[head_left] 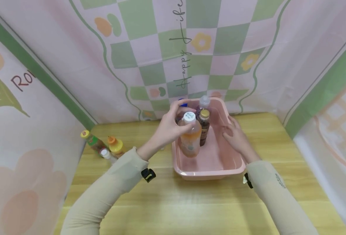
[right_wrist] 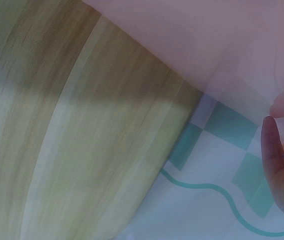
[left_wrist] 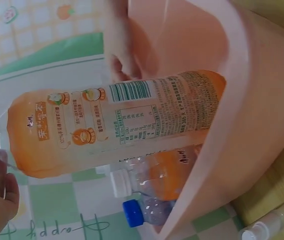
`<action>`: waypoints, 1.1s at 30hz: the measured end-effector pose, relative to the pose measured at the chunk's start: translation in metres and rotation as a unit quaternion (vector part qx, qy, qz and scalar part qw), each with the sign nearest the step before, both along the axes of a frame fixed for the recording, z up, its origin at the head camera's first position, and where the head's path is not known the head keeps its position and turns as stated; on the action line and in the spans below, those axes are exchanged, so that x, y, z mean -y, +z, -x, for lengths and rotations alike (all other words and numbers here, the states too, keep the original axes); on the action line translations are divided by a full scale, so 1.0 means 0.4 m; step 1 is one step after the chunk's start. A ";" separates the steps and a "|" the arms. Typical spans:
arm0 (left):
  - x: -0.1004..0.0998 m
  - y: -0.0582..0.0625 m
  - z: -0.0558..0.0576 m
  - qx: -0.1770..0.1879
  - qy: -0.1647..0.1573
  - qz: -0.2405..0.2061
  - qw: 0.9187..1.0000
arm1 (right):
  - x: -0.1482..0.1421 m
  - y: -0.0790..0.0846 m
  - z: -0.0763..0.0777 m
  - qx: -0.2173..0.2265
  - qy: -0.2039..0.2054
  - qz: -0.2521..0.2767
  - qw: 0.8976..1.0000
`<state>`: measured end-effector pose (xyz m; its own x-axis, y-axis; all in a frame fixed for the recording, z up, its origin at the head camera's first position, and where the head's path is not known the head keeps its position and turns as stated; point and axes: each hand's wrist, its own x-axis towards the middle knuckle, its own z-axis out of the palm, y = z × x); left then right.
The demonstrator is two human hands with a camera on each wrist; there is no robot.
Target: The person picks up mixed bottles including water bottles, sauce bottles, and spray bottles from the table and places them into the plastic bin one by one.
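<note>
The left hand (head_left: 173, 122) pinches an orange drink bottle (head_left: 190, 142) by the neck, its body beneath that hand over the left of the pink basin (head_left: 217, 156), whose rim the right hand (head_left: 236, 138) grips.

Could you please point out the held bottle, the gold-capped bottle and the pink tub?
Held bottle (head_left: 191, 139): head view, middle of body.
Gold-capped bottle (head_left: 204, 129): head view, dark body.
Pink tub (head_left: 214, 157): head view, bare floor.

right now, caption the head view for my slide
The left hand grips a white-capped orange drink bottle at a pink plastic basin, the right hand touching the basin's side.
</note>
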<state>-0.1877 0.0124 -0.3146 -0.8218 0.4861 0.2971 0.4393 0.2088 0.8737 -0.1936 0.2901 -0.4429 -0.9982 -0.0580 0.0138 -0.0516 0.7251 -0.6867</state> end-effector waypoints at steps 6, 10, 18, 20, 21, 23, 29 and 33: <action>-0.006 -0.027 0.000 0.021 -0.008 0.031 0.999 | -0.001 -0.001 0.000 -0.003 0.001 0.001 1.000; -0.007 -0.049 0.002 0.024 -0.002 0.048 0.999 | -0.004 0.000 0.000 -0.006 -0.001 0.000 1.000; -0.003 -0.097 0.008 0.048 0.010 0.068 0.996 | -0.006 -0.002 0.002 -0.002 0.001 -0.004 1.000; -0.002 -0.108 0.010 0.050 0.008 0.065 0.997 | -0.005 -0.003 0.002 0.000 0.001 -0.004 1.000; -0.002 -0.114 0.010 0.050 0.007 0.064 0.997 | -0.005 -0.003 0.002 0.000 0.002 -0.004 1.000; -0.002 -0.126 0.012 0.048 0.004 0.063 0.997 | -0.005 -0.003 0.002 -0.001 0.003 -0.002 1.000; 0.001 -0.157 0.017 0.050 0.008 0.065 0.997 | -0.006 -0.003 0.001 -0.002 0.004 0.000 1.000; 0.003 -0.171 0.022 0.057 0.010 0.058 0.997 | -0.005 -0.004 0.001 -0.003 0.002 0.003 1.000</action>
